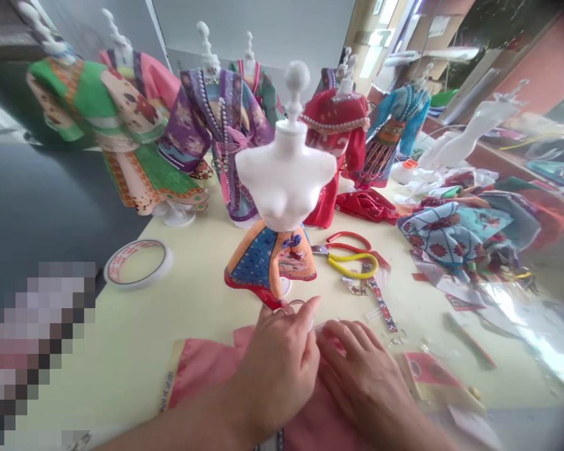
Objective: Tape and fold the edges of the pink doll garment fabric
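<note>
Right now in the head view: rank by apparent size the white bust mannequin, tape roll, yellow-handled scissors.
1. White bust mannequin, largest, though it stands nearest the camera's centre.
2. Tape roll and yellow-handled scissors look about alike in span; I would not rank them, as lens distortion makes it unsure.

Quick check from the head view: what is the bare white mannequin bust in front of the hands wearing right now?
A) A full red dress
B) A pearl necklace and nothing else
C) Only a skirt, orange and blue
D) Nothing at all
C: the white mannequin bust has a bare torso, with only the orange and blue skirt hanging below it.
</note>
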`<state>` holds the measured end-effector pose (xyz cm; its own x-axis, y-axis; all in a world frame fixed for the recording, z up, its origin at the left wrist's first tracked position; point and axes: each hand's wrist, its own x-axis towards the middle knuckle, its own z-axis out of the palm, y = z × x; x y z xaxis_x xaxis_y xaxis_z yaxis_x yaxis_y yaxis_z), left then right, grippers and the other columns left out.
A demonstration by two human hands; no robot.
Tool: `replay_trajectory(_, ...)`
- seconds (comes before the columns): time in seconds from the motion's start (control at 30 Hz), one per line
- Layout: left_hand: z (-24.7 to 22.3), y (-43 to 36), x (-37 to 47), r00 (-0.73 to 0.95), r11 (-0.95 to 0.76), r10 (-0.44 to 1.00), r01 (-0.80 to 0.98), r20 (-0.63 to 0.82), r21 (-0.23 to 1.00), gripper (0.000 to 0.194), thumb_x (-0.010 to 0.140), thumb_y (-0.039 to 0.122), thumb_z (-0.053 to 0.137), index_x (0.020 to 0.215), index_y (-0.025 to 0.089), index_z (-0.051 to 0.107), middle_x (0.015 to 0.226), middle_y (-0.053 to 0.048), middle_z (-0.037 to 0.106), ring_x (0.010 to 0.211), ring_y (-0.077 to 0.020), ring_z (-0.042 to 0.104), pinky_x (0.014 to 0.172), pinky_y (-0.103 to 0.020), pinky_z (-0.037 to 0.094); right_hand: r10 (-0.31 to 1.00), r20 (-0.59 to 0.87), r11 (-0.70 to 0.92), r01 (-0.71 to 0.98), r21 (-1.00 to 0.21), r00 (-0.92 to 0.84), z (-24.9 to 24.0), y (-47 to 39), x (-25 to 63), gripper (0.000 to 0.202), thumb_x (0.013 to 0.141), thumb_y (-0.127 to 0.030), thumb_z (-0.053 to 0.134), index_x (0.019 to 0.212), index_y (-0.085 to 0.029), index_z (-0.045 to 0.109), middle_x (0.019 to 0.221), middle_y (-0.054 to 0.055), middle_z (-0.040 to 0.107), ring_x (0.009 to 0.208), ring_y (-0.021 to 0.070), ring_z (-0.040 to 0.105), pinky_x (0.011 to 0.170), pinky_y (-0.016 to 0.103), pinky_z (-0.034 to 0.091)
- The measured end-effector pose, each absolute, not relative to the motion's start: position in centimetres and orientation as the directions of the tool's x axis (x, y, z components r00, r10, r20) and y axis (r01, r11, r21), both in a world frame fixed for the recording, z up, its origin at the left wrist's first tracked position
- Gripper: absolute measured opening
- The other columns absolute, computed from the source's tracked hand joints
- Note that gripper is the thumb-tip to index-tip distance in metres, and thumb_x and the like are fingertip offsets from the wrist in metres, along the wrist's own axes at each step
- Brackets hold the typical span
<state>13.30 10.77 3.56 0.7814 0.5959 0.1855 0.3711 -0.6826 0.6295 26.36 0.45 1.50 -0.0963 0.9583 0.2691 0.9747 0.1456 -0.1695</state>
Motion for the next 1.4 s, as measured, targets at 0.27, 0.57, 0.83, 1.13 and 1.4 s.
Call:
replay_trajectory(0.27, 7.4, 10.9, 12.0, 0.842, -0.562, 0.528, 0.251, 0.108, 0.788, 0.043, 0.086, 0.013, 0.046, 0.126, 0.027, 0.053, 0.1, 0.001, 0.07, 0.096, -0.0165, 0.064, 0.091, -0.031, 0.049, 0.945, 0.317, 0.166, 0.956, -0.244, -0.083, 2.1, 0.5, 26.4, 0.018, 0.09, -0.016, 0.041, 0.08, -0.017, 0.057, 0.086, 0.008, 0.055, 0.076, 0.0216, 0.049, 0.067, 0.037, 0.047)
replay_trajectory(0.57, 12.1, 12.7, 3.3, 0.764, -0.233, 0.599, 0.452, -0.239, 0.861, 0.032, 0.084, 0.04, 0.058, 0.116, 0.032, 0.064, 0.1, 0.0, 0.07, 0.089, -0.018, 0.067, 0.073, -0.023, 0.056, 0.955, 0.295, 0.104, 0.934, -0.341, 0.002, 2.1, 0.1, 27.1, 0.024, 0.091, -0.013, 0.042, 0.107, -0.016, 0.059, 0.1, 0.01, 0.063, 0.09, 0.0212, 0.056, 0.076, 0.036, 0.049)
replay_trajectory(0.83, 9.0, 10.2, -3.5, 0.494, -0.038, 0.834, 0.497, -0.247, 0.867, 0.033, 0.082, 0.049, 0.06, 0.108, 0.03, 0.068, 0.073, 0.0, 0.067, 0.068, -0.0142, 0.063, 0.077, -0.024, 0.056, 0.959, 0.272, 0.151, 0.96, -0.235, -0.084, 1.8, 0.0, 26.7, 0.025, 0.092, -0.015, 0.042, 0.103, -0.019, 0.064, 0.095, 0.009, 0.059, 0.083, 0.023, 0.051, 0.073, 0.04, 0.047)
replay_trajectory(1.13, 8.5, 6.9, -4.0, 0.531, 0.148, 0.766, 0.403, -0.362, 0.903, 0.038, 0.092, 0.04, 0.048, 0.125, 0.023, 0.054, 0.092, -0.003, 0.07, 0.088, -0.017, 0.065, 0.068, -0.021, 0.053, 0.925, 0.33, 0.227, 0.97, -0.091, -0.186, 0.5, -0.1, 27.5, 0.025, 0.094, -0.028, 0.044, 0.109, -0.025, 0.063, 0.1, 0.009, 0.06, 0.084, 0.0224, 0.055, 0.071, 0.038, 0.048)
replay_trajectory(1.4, 7.9, 6.2, -4.3, 0.609, 0.131, 0.743, 0.275, -0.278, 0.952, 0.034, 0.094, 0.037, 0.048, 0.119, 0.016, 0.06, 0.077, -0.003, 0.067, 0.078, -0.0148, 0.062, 0.073, -0.023, 0.051, 0.905, 0.345, 0.285, 0.957, -0.057, -0.249, -0.7, -0.1, 29.0, 0.032, 0.095, -0.042, 0.04, 0.112, -0.028, 0.064, 0.107, 0.007, 0.063, 0.09, 0.0239, 0.061, 0.075, 0.04, 0.052)
